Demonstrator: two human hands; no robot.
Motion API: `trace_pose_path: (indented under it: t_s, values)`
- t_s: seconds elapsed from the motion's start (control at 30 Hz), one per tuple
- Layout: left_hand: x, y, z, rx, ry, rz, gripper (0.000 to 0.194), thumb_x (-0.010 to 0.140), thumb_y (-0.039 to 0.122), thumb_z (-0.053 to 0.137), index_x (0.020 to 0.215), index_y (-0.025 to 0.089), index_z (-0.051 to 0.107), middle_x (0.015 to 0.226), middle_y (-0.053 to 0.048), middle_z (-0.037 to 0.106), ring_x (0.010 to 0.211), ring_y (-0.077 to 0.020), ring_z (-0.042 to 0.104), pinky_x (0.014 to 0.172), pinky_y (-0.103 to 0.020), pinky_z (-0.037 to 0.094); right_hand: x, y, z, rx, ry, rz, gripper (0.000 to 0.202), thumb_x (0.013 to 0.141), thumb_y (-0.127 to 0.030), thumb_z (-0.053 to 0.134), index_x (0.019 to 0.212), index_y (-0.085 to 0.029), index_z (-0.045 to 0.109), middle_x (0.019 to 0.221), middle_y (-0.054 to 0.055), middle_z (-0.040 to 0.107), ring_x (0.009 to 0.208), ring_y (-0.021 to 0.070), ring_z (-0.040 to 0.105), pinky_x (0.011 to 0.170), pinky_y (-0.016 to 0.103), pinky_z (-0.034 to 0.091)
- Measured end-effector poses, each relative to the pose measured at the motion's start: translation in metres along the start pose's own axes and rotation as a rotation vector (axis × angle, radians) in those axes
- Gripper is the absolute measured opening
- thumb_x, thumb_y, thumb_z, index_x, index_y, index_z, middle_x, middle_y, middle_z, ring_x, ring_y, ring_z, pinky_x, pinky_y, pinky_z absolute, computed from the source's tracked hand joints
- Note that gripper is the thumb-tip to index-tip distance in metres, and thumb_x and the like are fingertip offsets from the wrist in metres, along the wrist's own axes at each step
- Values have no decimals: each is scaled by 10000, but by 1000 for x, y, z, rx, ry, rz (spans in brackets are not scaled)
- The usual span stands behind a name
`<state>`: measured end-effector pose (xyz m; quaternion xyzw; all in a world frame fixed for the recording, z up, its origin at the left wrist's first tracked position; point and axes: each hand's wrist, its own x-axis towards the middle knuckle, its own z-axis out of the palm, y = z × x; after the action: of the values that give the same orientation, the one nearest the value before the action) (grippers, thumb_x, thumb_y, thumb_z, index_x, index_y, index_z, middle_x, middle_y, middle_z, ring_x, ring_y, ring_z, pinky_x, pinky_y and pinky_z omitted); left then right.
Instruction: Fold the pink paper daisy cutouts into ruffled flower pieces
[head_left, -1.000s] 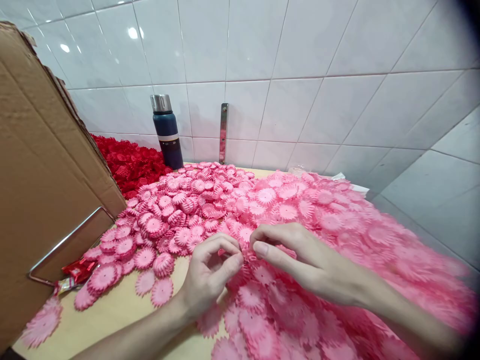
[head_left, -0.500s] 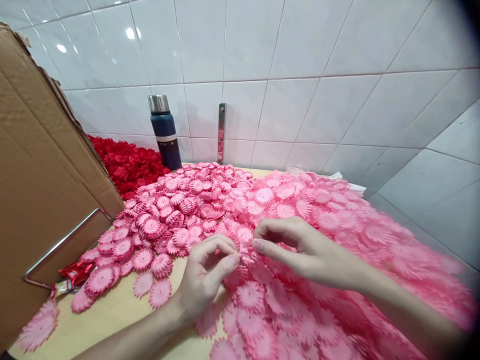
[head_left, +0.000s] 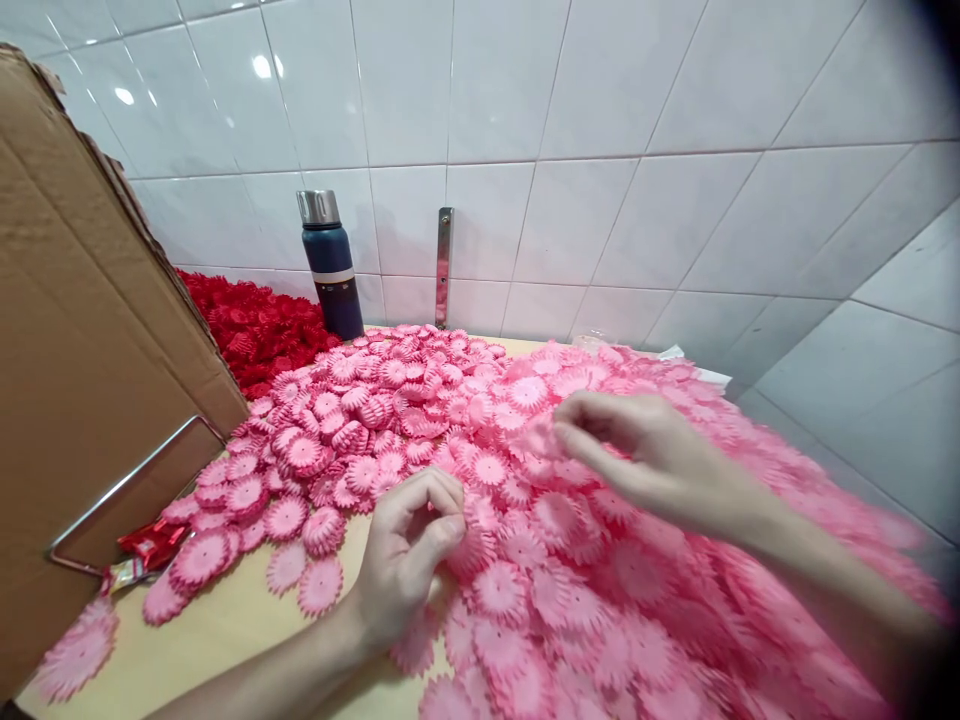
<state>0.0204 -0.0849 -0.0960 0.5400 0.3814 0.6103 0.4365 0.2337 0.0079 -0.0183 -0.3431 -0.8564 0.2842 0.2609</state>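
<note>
My left hand [head_left: 415, 545] is closed over the near edge of the pink pile, thumb pressed against curled fingers. Whatever it grips is hidden. To the right and farther back, my right hand [head_left: 626, 445] is pinched and slightly blurred, with a smeared pink fabric petal disc [head_left: 538, 442] at its fingertips. Around and beneath both hands spreads a large heap of pink petal discs [head_left: 501, 590], round with notched edges and a small centre hole. On the left side, many are gathered in small stacks [head_left: 304, 452].
A cardboard box [head_left: 97, 370] stands at left, with a bent metal wire [head_left: 124, 490] and a red wrapper [head_left: 154, 543] beside it. Behind are red petals [head_left: 255, 325], a blue bottle [head_left: 334, 270] and a metal strip [head_left: 444, 265] against the tiled wall [head_left: 585, 90].
My right hand has moved right and away from my left hand, a pink disc at its fingertips. My left hand has shifted slightly left and remains closed.
</note>
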Motion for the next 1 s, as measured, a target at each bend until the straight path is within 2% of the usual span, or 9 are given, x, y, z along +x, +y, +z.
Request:
trace_pose_path:
  t_s: [0.1, 0.2, 0.3, 0.47, 0.63, 0.8, 1.0]
  values:
    - [2, 4, -1, 8, 0, 8, 178, 827, 173, 584, 655, 171, 536, 707, -2, 503, 689, -144, 476, 660, -281, 394, -1, 9, -15, 83, 132, 68, 280, 907, -421, 547, 749, -193, 589, 640, -14, 505, 570, 122, 462, 512, 258, 384]
    - [4, 7, 0, 49, -24, -8, 154, 813, 177, 607, 664, 160, 571, 719, -20, 549, 711, -151, 506, 661, -278, 403, -3, 9, -17, 143, 41, 94, 246, 891, -422, 589, 792, -201, 626, 699, -3, 561, 625, 131, 508, 559, 264, 415]
    - [5, 9, 2, 90, -33, -63, 191, 810, 183, 627, 631, 150, 570, 706, -32, 565, 680, -147, 521, 621, -270, 413, -3, 1, -6, 125, -88, 79, 273, 911, -440, 555, 819, -197, 636, 730, 13, 603, 654, 146, 538, 574, 278, 429]
    - [4, 8, 1, 11, -53, -197, 176, 857, 281, 622, 741, 157, 575, 710, -7, 538, 546, -109, 510, 516, -253, 421, -2, -16, 13, 107, -186, 47, 297, 959, -412, 483, 843, -183, 633, 749, 10, 621, 652, 129, 536, 586, 268, 427]
    - [4, 9, 6, 69, -59, -179, 223, 844, 323, 660, 727, 141, 605, 709, -25, 586, 673, -134, 561, 648, -263, 448, -5, -26, 28, 123, -277, -17, 271, 984, -332, 448, 833, -187, 620, 733, -11, 618, 641, 106, 535, 581, 240, 418]
    - [5, 7, 9, 14, -48, -250, 230, 840, 348, 671, 752, 148, 599, 724, -20, 603, 666, -122, 554, 610, -235, 428, -8, -27, 35, 106, -309, -29, 270, 976, -305, 459, 752, -189, 554, 779, -3, 643, 676, 117, 554, 599, 250, 420]
    - [3, 9, 8, -17, -61, -333, 236, 881, 379, 617, 791, 161, 606, 673, 2, 557, 572, -94, 496, 545, -219, 398, -6, -23, 29, 90, -285, -13, 245, 978, -266, 441, 791, -188, 578, 760, -11, 616, 678, 117, 535, 622, 259, 423]
